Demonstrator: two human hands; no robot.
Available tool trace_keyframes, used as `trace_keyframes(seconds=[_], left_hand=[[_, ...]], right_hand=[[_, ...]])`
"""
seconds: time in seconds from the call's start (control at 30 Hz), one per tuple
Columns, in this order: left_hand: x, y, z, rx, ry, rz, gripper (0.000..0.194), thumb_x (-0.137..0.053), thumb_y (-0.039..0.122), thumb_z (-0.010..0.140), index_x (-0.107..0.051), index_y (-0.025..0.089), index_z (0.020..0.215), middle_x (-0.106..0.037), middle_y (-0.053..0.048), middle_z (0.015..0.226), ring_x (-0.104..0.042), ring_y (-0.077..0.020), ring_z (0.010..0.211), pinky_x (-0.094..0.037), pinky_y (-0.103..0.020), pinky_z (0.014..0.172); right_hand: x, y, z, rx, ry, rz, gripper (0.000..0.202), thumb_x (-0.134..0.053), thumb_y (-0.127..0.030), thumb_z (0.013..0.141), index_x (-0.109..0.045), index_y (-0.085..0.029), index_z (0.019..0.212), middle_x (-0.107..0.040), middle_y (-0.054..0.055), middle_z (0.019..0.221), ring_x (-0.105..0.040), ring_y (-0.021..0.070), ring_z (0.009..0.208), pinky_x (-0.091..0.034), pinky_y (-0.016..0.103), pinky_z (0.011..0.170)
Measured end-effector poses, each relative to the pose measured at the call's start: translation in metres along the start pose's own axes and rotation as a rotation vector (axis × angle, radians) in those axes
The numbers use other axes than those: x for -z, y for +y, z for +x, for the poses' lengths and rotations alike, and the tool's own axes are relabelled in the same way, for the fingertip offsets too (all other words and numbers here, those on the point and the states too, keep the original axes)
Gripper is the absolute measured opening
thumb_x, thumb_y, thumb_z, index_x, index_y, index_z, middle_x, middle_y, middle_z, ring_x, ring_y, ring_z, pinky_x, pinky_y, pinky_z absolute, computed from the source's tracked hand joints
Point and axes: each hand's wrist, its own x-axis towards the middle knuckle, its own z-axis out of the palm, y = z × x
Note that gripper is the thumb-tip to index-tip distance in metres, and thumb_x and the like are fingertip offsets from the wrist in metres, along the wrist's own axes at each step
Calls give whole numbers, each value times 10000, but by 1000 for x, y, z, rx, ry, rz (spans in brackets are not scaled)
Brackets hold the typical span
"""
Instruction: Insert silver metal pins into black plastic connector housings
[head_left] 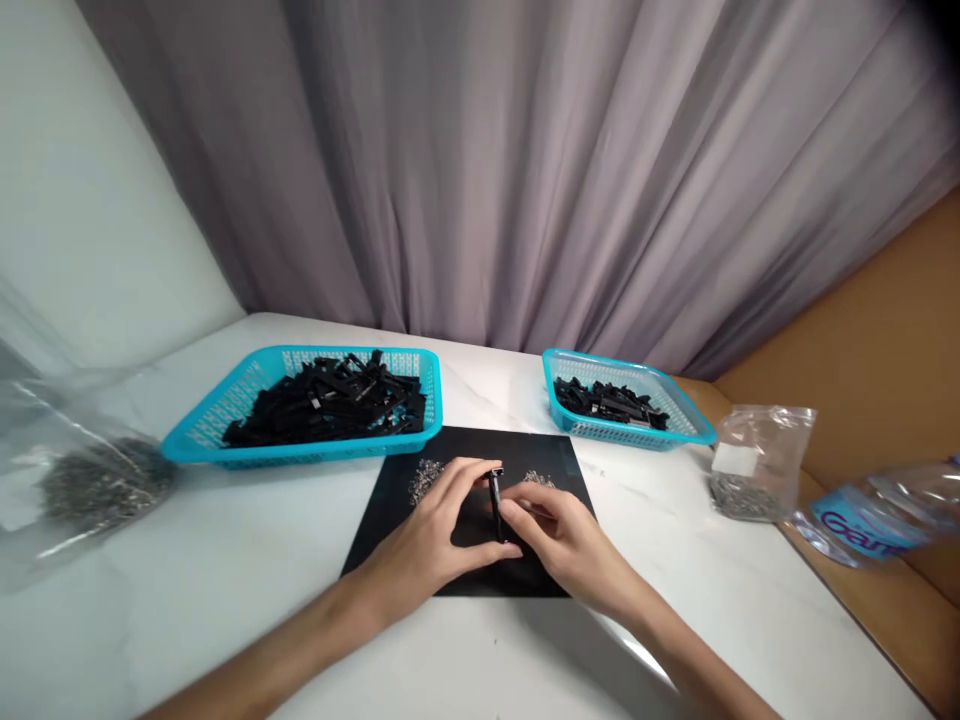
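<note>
My left hand (431, 535) holds a slim black plastic piece (495, 505) on end, its fingertips at the top and its thumb near the bottom. Closed in a pinch, my right hand (566, 540) is against the right side of that piece. Whether anything small sits between its fingertips is hidden. Both hands are above a black mat (487, 583). On the mat, one pile of tiny metal parts (425, 482) lies behind my left hand, and another small pile of metal bits (537, 480) shows just past my right fingers.
A blue basket (300, 458) of black plastic pieces stands at the back left, and a smaller blue basket (637, 434) of black parts at the back right. Clear bags of metal bits (105, 490) (754, 480) flank them. A plastic bottle (862, 520) lies far right, beyond the table edge.
</note>
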Motion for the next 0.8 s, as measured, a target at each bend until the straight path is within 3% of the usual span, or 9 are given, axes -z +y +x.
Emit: trace_keyframes(seconds=[0.1,0.2,0.27,0.33,0.37,0.47,0.53,0.67,0.8], left_hand=[[2,4,2,-55,30,90,673,-743,370,909,-384,333,1477,-554,-48,1411,-538,-262,1320,-477,-437,1130],[8,9,3,-114,45,199,824,-733,429,907,-265,276,1566,-480,-102,1526,-445,-291,1417,-418,-483,1182],[21,9,6,-116,119,266,791,-694,488,923,-297,235,1558,-475,-124,1533,-436,-299,1417,-399,-498,1186],[45,1,14,-87,214,329,448,-573,428,1003,-506,236,1402,-589,-92,1402,-515,-270,1319,-416,-477,1153],[62,-6,19,-73,271,356,279,-514,383,1025,-611,229,1236,-655,-77,1277,-565,-259,1231,-438,-465,1118],[116,-35,35,37,264,491,227,-501,346,983,-673,220,1062,-695,-83,1157,-567,-298,1158,-424,-505,1083],[149,-56,43,79,246,509,214,-571,357,905,-702,206,981,-707,-112,1075,-572,-346,1114,-416,-548,1058],[186,-85,41,140,137,497,230,-688,416,783,-757,260,937,-725,-75,977,-621,-341,1016,-475,-478,958],[189,-93,32,172,43,480,311,-769,474,717,-780,292,969,-710,-60,986,-639,-319,996,-492,-409,900]], right_hand=[[-4,2,6,-95,-84,184,346,-592,-578,942,-656,-243,883,-614,11,749,-548,196,662,-455,298,590],[7,8,13,-79,11,81,398,-637,-631,885,-592,-239,828,-505,-20,646,-480,177,590,-414,288,549],[32,15,20,-55,133,-27,399,-630,-620,891,-607,-222,878,-501,-22,654,-485,176,603,-372,281,563],[69,24,30,-9,444,-467,376,-597,-578,919,-670,-210,954,-603,19,764,-558,191,670,-355,281,598],[89,28,36,-32,519,-682,336,-591,-534,933,-693,-215,965,-649,41,844,-587,198,706,-321,277,589],[138,35,54,-206,546,-1085,238,-636,-404,935,-733,-230,1065,-687,67,954,-609,203,726,-208,277,547],[150,37,62,-232,568,-1165,265,-623,-380,953,-734,-208,1121,-685,86,988,-603,194,713,-195,283,544],[124,38,58,-85,653,-1043,287,-521,-366,1017,-756,-203,987,-659,51,883,-589,161,673,-239,273,550],[82,42,39,96,570,-917,324,-485,-388,1037,-731,-196,950,-623,28,794,-593,161,629,-307,260,544]])
